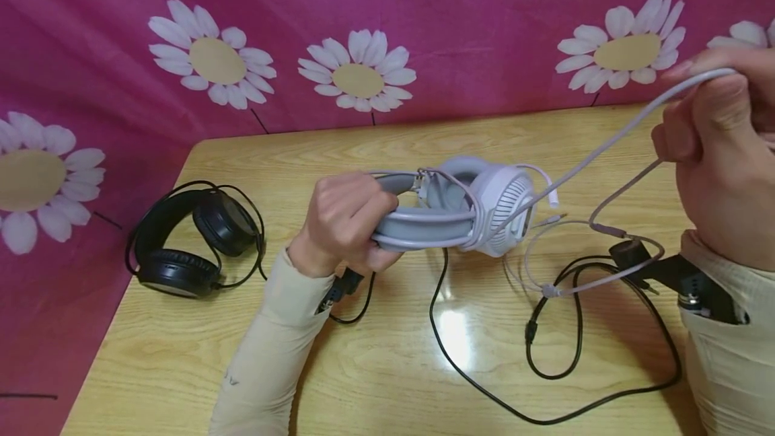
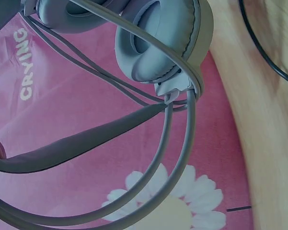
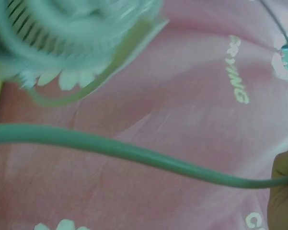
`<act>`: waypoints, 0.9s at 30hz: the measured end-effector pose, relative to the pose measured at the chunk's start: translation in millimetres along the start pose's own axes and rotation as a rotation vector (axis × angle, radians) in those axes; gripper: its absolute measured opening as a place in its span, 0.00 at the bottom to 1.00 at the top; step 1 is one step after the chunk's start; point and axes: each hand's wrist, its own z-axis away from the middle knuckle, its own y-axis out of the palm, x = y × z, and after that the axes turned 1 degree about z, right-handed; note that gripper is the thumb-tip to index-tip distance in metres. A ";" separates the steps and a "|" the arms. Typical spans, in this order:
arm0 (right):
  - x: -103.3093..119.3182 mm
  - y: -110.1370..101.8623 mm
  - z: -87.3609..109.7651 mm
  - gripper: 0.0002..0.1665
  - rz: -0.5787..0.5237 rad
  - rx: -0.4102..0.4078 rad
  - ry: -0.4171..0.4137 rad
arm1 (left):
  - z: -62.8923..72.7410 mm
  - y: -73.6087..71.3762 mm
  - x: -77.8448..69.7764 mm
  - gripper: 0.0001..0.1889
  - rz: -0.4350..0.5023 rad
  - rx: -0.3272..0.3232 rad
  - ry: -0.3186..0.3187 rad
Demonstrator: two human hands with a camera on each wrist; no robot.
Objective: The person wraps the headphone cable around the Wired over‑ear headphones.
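Note:
My left hand (image 1: 348, 217) grips the headband of a pale lavender-grey headset (image 1: 507, 204), held up over the table. Its short microphone (image 1: 554, 198) sticks out beyond the ear cup. The left wrist view shows a soft ear cushion (image 2: 153, 52), the padded inner strap (image 2: 86, 139) and two curved outer rails (image 2: 189, 139). Some cord is looped round the headset where band meets cup. Raised at the right, my right hand (image 1: 726, 147) pinches the headset's cable (image 3: 134, 153), which runs taut to the ear cup. More of the pale cable hangs below in loose loops with a plug.
Black headphones (image 1: 178, 273) lie at the table's left, a cord around them. A long black cable with a splitter (image 1: 531, 332) curls over the front and right of the wooden table (image 1: 375, 382). Behind hangs a pink cloth (image 1: 472, 39) printed with daisies.

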 end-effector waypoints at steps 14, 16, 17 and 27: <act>-13.9 1.5 -9.9 0.18 0.027 -0.147 -0.013 | -11.7 -5.0 -12.4 0.10 0.044 -0.032 0.094; -14.8 1.2 -10.4 0.18 0.033 -0.154 -0.012 | -13.6 -5.4 -14.1 0.10 0.054 -0.039 0.105; -15.2 1.0 -10.6 0.18 0.042 -0.155 -0.013 | -14.5 -5.5 -14.9 0.10 0.060 -0.042 0.112; -20.9 -0.7 -11.9 0.19 0.209 -0.146 -0.053 | -21.4 -8.5 -24.1 0.13 0.103 -0.065 0.162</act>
